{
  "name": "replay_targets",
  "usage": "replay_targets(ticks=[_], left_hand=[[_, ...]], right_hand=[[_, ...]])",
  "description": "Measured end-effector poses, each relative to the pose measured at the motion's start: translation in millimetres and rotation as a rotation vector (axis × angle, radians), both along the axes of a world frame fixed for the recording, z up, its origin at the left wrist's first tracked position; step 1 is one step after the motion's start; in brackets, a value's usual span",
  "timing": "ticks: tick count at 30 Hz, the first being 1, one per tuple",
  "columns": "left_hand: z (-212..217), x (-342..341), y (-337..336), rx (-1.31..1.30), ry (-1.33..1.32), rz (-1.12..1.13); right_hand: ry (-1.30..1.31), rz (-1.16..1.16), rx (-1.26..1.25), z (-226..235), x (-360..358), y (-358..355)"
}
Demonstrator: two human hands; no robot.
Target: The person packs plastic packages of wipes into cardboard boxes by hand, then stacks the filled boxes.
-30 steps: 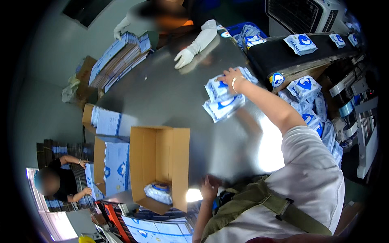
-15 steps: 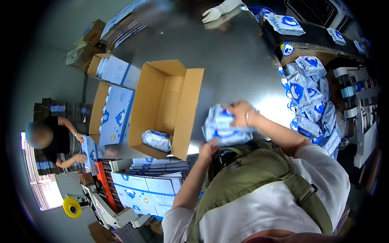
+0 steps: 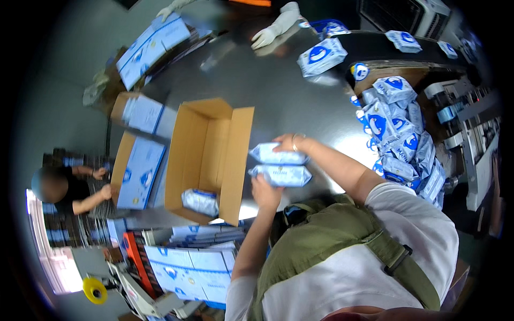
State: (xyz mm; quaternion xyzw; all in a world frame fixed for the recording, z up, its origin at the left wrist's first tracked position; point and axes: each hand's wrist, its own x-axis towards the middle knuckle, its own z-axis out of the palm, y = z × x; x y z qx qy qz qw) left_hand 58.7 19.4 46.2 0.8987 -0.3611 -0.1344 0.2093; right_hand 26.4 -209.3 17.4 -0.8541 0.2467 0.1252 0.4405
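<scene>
At work over a shiny metal desk, just right of an open brown carton holding one wrapped pack. Showing a blue cartoon animal on a loose pack farther back. Holding a far pack in bent fingers of the right hand, and a near pack alongside in curled fingers of the left hand. Marked, on the near pack's side, with small lettering too fine to read.

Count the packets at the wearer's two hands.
2: one blue-and-white plastic packet at the right hand, one matching packet, nearer the body, at the left hand. Any beneath would be hidden.
</scene>
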Motion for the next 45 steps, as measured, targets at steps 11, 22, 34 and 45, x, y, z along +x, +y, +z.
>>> replay_targets(ticks=[11, 22, 34, 45], left_hand=[[8, 3, -77, 0.079, -0.238, -0.471], [2, -2, -85, 0.172, -0.249, -0.404], [4, 0, -84, 0.160, -0.269, -0.410], [11, -3, -68, 0.028, -0.263, -0.523]], right_hand=[[-0.502, -0.454, -0.754, 25, -134, -206], [0.248, -0.429, -1.098, 96, -160, -426], [-0.038, -0.195, -0.815, 81, -18, -337], [-0.314, -0.142, -0.935, 55, -145, -63]])
